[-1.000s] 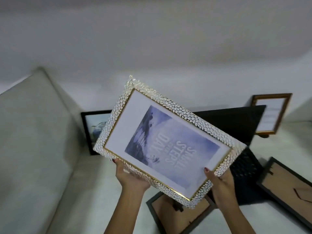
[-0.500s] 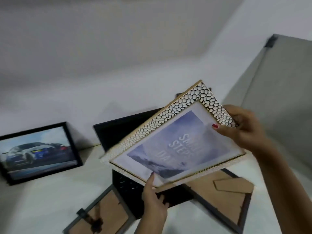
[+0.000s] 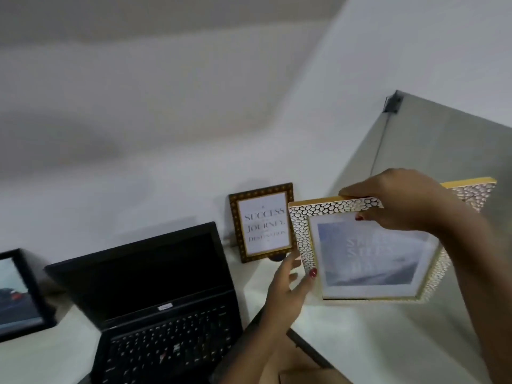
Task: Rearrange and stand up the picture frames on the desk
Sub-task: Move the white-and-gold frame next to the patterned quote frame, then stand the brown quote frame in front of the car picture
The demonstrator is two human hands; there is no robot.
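The white pebbled frame with gold trim (image 3: 368, 261) holds a bluish print and stands nearly upright at the desk's right side, its lower edge close to the white desk (image 3: 360, 328). My right hand (image 3: 401, 200) grips its top edge. My left hand (image 3: 291, 289) holds its left edge, thumb on the front. To its left a small dark patterned frame (image 3: 261, 221) with a "Success" print stands against the wall. A black frame with a car photo (image 3: 16, 293) stands at the far left. Part of a dark frame (image 3: 307, 347) lies flat under my left arm.
An open black laptop (image 3: 160, 300) sits in the middle of the desk, screen dark. A white wall runs behind the desk. A grey partition panel (image 3: 443, 151) closes off the right side, right behind the pebbled frame.
The pebbled frame went from tilted in mid-air over the laptop to nearly upright at the desk's right side. My right hand shifted to its top edge. My view swung right.
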